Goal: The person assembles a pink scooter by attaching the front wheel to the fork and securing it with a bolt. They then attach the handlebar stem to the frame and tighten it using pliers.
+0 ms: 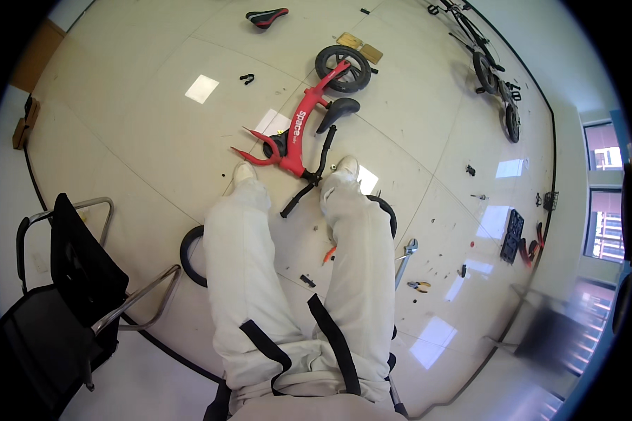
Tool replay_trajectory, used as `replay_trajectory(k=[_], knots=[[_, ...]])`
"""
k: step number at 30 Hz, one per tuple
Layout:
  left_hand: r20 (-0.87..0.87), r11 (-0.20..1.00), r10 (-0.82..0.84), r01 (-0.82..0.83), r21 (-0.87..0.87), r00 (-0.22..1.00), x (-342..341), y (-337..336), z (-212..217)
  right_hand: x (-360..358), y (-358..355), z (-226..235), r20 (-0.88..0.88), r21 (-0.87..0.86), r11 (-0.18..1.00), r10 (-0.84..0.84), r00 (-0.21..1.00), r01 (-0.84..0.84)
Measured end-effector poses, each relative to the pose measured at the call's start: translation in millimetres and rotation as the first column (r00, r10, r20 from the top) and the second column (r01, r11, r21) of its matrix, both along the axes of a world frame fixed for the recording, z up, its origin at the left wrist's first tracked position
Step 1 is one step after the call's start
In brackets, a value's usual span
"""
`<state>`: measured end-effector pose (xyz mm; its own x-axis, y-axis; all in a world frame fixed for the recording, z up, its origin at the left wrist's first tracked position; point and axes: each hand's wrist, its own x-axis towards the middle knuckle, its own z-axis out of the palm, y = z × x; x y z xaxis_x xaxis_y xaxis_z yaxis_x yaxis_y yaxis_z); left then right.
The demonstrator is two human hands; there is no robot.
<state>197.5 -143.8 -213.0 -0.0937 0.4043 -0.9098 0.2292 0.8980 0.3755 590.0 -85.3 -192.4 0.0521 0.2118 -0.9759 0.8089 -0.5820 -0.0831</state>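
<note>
Neither of my hands shows in the head view. My two legs in light trousers stretch forward from the lower edge, with the white shoes (244, 172) on the floor. Just beyond the feet lies a red balance bike frame (300, 130) on its side. A wheel (343, 69) is joined at its far end, and an empty red fork points left at the near end. Its black handlebar (323, 160) reaches back between my feet, and a black seat (339, 112) sits on the frame's right side. A loose black tyre (192, 256) is partly hidden behind my left leg.
An adjustable wrench (404, 261), pliers (419, 286) and a dark tool case (512, 235) lie to the right. A red-and-black saddle (265, 18) and yellowish-brown boards (360, 47) are far ahead. A black chair (84, 259) stands left; bicycles (486, 70) stand by the right wall.
</note>
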Motion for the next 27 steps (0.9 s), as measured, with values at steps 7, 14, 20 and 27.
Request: replay_trajectory(k=[7,14,20,27], knots=[[0.184,0.940,-0.300,0.323,-0.110,0.936,-59.5,47.3,148.7,57.3,42.9,62.7,-0.093,-0.231,0.760,0.604,0.792,-0.607],[-0.544,0.579,-0.310,0.609,0.543,0.780,-85.6,330.8,198.5,-112.0,352.1,116.3,-0.351,0.879,0.376,0.092,0.932,0.294],[-0.564,0.390,-0.693,0.892,0.230,0.449,-64.4,525.9,-94.4,-305.1,455.7,60.3,-0.835,0.550,0.366,0.215,0.506,0.751],[-0.626,0.803,-0.337,0.562,0.199,0.703,50.9,510.1,-351.9,-315.6,461.3,1.7,-0.864,0.330,0.677,-0.064,0.499,0.658]])
